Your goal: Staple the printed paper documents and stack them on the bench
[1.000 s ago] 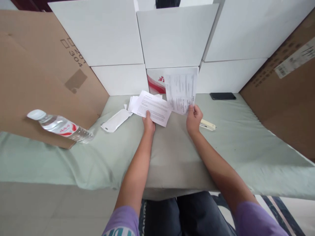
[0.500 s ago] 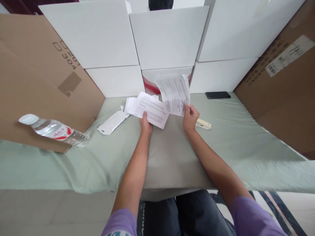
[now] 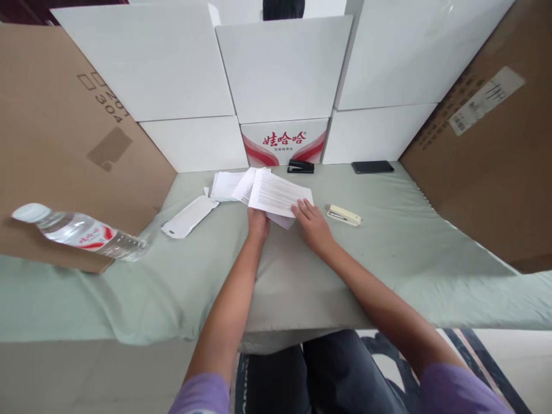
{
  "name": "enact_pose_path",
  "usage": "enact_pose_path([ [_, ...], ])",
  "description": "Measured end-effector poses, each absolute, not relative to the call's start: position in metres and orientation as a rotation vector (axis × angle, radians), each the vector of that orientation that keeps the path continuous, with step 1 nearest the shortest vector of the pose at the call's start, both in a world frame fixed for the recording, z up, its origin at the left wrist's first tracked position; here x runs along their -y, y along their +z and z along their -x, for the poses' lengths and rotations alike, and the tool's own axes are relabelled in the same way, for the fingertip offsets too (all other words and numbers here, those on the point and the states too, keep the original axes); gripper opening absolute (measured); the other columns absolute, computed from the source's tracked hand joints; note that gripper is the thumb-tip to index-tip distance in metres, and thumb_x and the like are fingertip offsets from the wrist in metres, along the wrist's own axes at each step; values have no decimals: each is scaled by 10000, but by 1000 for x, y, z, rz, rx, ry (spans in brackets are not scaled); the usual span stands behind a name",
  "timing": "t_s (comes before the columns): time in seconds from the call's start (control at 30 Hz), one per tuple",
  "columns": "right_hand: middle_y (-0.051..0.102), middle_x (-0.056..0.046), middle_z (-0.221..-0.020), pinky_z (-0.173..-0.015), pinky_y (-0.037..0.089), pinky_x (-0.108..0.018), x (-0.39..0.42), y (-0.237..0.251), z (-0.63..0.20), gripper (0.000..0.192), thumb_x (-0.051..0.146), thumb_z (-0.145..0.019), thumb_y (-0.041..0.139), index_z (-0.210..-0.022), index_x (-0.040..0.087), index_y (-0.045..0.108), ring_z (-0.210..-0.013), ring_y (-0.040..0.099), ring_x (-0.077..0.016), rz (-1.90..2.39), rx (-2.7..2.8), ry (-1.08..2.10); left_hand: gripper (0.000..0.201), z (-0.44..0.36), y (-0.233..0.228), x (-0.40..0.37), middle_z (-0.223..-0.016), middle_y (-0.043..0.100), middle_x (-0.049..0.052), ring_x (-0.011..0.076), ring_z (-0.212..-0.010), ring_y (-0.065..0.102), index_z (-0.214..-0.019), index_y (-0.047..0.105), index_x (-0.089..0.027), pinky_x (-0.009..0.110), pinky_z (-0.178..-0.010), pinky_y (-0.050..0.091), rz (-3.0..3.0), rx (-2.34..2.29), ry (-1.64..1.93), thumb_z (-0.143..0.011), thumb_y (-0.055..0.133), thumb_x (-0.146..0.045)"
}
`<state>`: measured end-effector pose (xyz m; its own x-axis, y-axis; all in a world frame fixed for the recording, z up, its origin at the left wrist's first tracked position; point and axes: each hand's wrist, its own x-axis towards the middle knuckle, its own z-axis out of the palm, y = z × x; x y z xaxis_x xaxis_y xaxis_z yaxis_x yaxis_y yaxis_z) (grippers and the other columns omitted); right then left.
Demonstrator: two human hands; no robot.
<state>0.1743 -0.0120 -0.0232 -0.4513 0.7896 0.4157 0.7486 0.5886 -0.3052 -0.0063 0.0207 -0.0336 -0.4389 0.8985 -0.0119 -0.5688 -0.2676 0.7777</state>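
A printed sheet [image 3: 276, 192] lies on top of a loose pile of white papers [image 3: 225, 185] on the pale green cloth. My left hand [image 3: 259, 222] grips the near edge of the pile, fingers curled under the sheets. My right hand [image 3: 313, 222] lies flat with fingers spread, its tips on the printed sheet's right corner. A cream stapler [image 3: 344, 215] sits just right of my right hand. A black stapler [image 3: 301, 167] stands behind the papers against a white box with red lettering [image 3: 284, 141].
A white paper sleeve [image 3: 188, 217] lies left of the papers. A water bottle [image 3: 80, 234] rests on its side at the far left. A dark phone [image 3: 372, 167] lies at the back right. White boxes [image 3: 284, 69] and brown cartons [image 3: 52, 132] wall the table.
My right hand has brought the upright sheet down onto the pile and now rests flat on it. The lowered sheet uncovers the black stapler and the box's red lettering. The left hand stays put.
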Motion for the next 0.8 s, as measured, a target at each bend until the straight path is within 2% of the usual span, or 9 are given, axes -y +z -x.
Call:
enact_pose_path([
  [0.1, 385, -128, -1614, -1141, 359, -651, 16, -30, -170, 716, -41, -840, 372, -1513, 172, 491, -1525, 293, -361, 1371, 2271, 81, 478, -5, -36, -15, -1059, 776, 115, 240, -1023, 726, -1056, 719, -154, 329, -892, 574, -514, -940, 1796, -764, 807, -522],
  [0.2, 371, -117, -1623, -1139, 398, -605, 15, -33, -166, 675, 1, -883, 383, -1523, 190, 483, -1528, 290, -351, 1366, 2250, 127, 542, -11, -42, -13, -1097, 767, 121, 239, -1055, 723, -1076, 712, -158, 325, -894, 578, -546, -893, 1726, -825, 695, -638],
  [0.37, 394, -121, -1612, -1163, 408, -524, 17, -36, -167, 624, 40, -932, 352, -1525, 182, 486, -1513, 333, -326, 1332, 2229, 245, 513, -8, -51, -15, -1039, 771, 102, 235, -997, 735, -1054, 715, -151, 328, -850, 596, -635, -898, 1684, -812, 724, -604],
  [0.57, 380, -87, -1624, -1149, 339, -646, 22, -34, -166, 580, 83, -980, 328, -1511, 241, 502, -1537, 262, -355, 1342, 2177, 163, 546, -7, -50, -16, -897, 762, 66, 184, -784, 724, -1029, 720, -144, 311, -755, 604, -668, -1077, 1713, -751, 774, -610],
  [0.7, 401, -81, -1615, -1158, 318, -646, 21, -38, -166, 564, 103, -987, 359, -1508, 267, 502, -1535, 270, -336, 1316, 2153, 130, 540, -10, -47, -14, -998, 769, 83, 192, -855, 728, -1056, 724, -157, 299, -759, 599, -638, -1053, 1778, -719, 820, -567],
  [0.8, 409, -89, -1610, -1146, 333, -644, 17, -43, -165, 546, 120, -994, 359, -1497, 262, 517, -1529, 279, -345, 1302, 2141, 111, 578, -11, -46, -12, -971, 771, 97, 214, -876, 737, -1012, 718, -146, 302, -736, 601, -625, -1031, 1776, -715, 790, -635],
])
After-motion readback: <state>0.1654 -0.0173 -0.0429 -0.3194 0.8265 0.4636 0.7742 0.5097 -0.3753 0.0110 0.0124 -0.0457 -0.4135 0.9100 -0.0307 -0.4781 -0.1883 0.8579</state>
